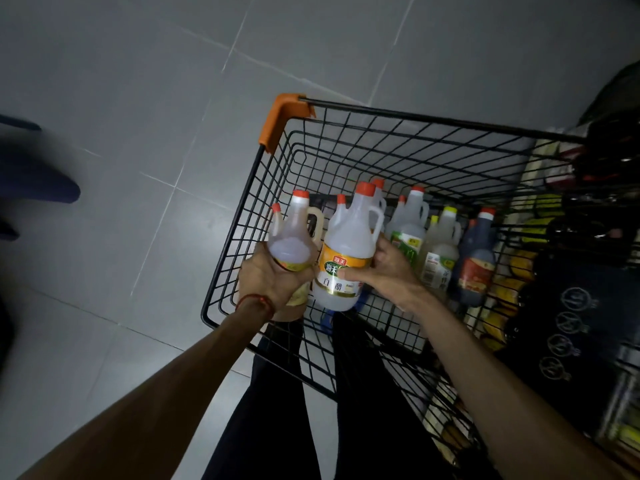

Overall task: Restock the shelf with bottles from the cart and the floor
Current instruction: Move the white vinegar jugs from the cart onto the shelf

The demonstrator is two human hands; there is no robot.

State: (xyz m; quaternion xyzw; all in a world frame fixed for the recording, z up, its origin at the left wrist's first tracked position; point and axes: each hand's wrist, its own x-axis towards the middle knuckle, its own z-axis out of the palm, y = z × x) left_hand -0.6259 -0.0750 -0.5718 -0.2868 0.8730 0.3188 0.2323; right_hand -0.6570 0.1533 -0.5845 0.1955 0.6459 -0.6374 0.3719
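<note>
I look down into a black wire cart (415,133) with an orange corner. My left hand (273,278) grips a clear bottle (294,233) with a red cap and a handle, lifted at the cart's near left corner. My right hand (384,268) holds a white vinegar bottle (349,247) with a red cap and an orange-green label, thumb across the label. The two held bottles touch side by side. Inside the cart stand several more bottles: a clear one with a red cap (410,220), a yellow-capped one (441,247) and a dark sauce bottle (478,254).
Grey floor tiles (156,98) spread to the left and beyond the cart. A shelf with dark and yellow goods (540,271) runs along the right edge. My dark trouser legs (277,410) stand against the cart. A blurred dark blue shape (34,174) lies at far left.
</note>
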